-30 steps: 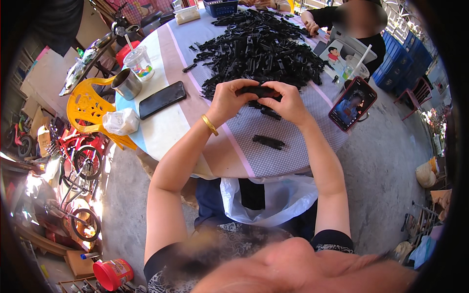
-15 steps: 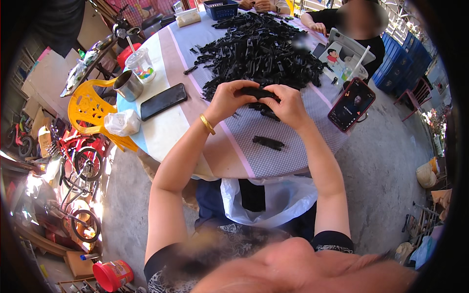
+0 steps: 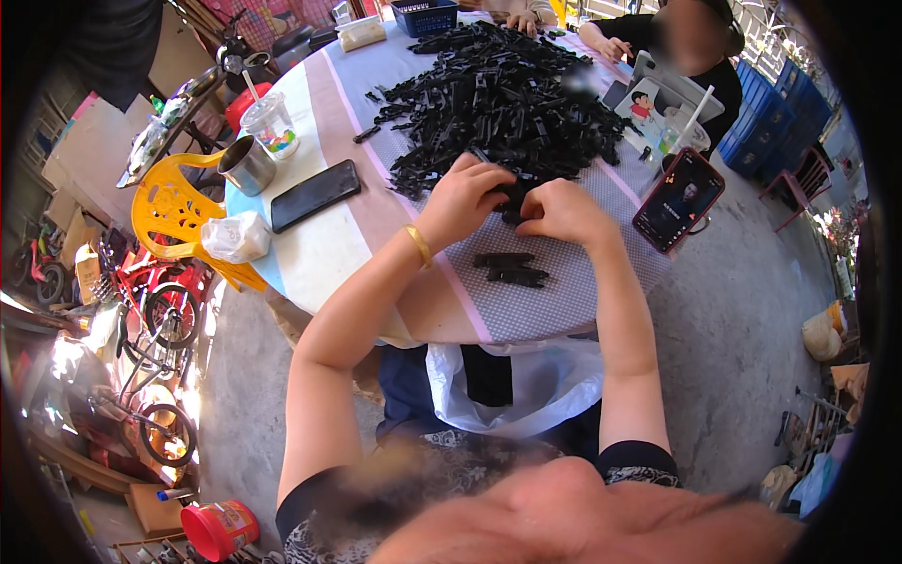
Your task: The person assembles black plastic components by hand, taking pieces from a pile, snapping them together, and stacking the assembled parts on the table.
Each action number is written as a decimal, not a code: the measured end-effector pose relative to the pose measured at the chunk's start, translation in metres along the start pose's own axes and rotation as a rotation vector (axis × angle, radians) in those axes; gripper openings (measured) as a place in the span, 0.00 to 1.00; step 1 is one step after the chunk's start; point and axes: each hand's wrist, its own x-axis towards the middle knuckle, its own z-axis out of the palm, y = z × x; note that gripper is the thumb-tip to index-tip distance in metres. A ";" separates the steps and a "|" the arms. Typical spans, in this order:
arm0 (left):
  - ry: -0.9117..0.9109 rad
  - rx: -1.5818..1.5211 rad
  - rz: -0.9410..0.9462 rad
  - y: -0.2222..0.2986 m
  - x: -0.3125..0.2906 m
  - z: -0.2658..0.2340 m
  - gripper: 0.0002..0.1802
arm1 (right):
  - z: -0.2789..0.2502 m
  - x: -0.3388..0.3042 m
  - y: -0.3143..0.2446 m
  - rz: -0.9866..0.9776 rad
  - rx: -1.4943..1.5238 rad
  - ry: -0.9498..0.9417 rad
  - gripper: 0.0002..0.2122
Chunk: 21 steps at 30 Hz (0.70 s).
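Note:
A big heap of slim black plastic parts [image 3: 498, 89] covers the far middle of the round table. At its near edge my left hand [image 3: 467, 197], with a gold bangle at the wrist, curls its fingers over a black plastic part [image 3: 510, 199]. The fingertips are partly hidden. Just right of that part is my right hand [image 3: 567, 212], fingers bent and thumb apart, with no held part visible in it. Nearer to me, two black parts lie side by side on the cloth, an upper one [image 3: 504, 259] and a lower one [image 3: 519, 276].
A dark phone [image 3: 316, 195], metal cup [image 3: 247, 165] and plastic cup [image 3: 270, 125] stand left. A lit phone [image 3: 678, 201] leans at the right edge. A white plastic bag [image 3: 564, 381] hangs open at my lap. Across the table sit other people, one hand [image 3: 615, 49] near a tablet.
The black part that both hands held now lies on the cloth beside the other one. My hands have separated slightly and shifted at the heap's near edge.

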 end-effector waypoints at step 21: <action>0.332 -0.376 -0.333 -0.003 0.005 0.010 0.05 | 0.019 0.022 -0.002 -0.144 0.909 0.650 0.07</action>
